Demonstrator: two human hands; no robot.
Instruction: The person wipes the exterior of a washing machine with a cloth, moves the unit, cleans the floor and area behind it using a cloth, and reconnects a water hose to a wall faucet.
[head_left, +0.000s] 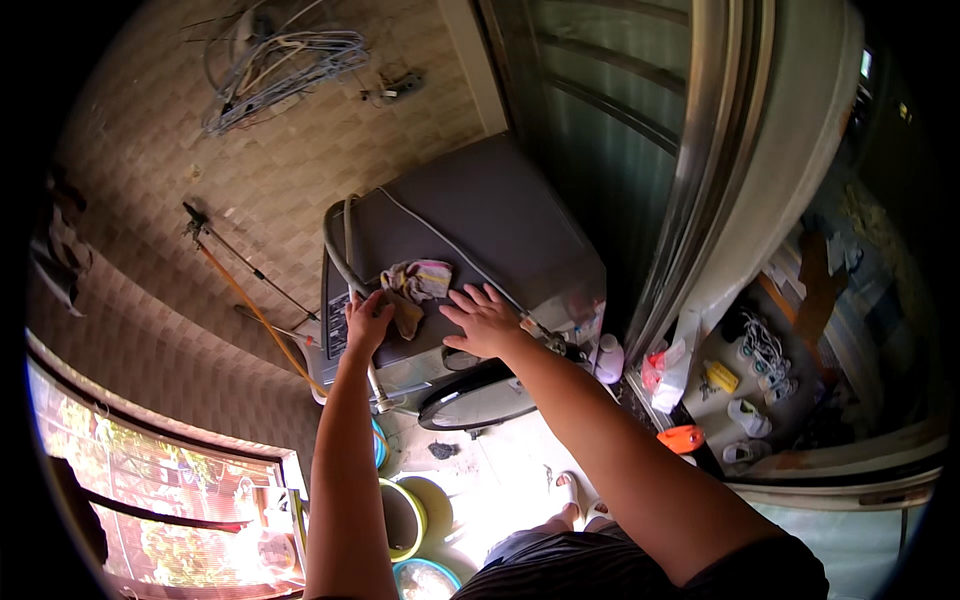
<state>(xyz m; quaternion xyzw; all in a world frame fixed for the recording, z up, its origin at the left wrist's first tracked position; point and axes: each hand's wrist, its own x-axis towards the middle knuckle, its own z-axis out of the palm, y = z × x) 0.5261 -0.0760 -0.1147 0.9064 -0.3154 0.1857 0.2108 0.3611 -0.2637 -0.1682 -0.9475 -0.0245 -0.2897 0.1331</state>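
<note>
A dark front-loading washing machine (480, 202) stands before me, its round door (480, 401) swung out at the front. On its top lies a crumpled cloth (417, 280) with a pink stripe and a brownish part. My left hand (367, 322) is at the grey hose (336, 251), left of the cloth; whether its fingers grip the hose, I cannot tell. Fingers spread, my right hand (482, 321) is over the front of the top, right of the cloth, with nothing in it. A thin cord (442, 238) runs across the top.
Wire hangers (289, 71) hang on the tiled wall. An orange pole (251, 307) leans at the left. A purple bottle (608, 360) stands right of the machine. Buckets (405, 521) and a blue-rimmed basin (426, 581) are on the floor. Shoes (750, 418) lie beyond the door frame.
</note>
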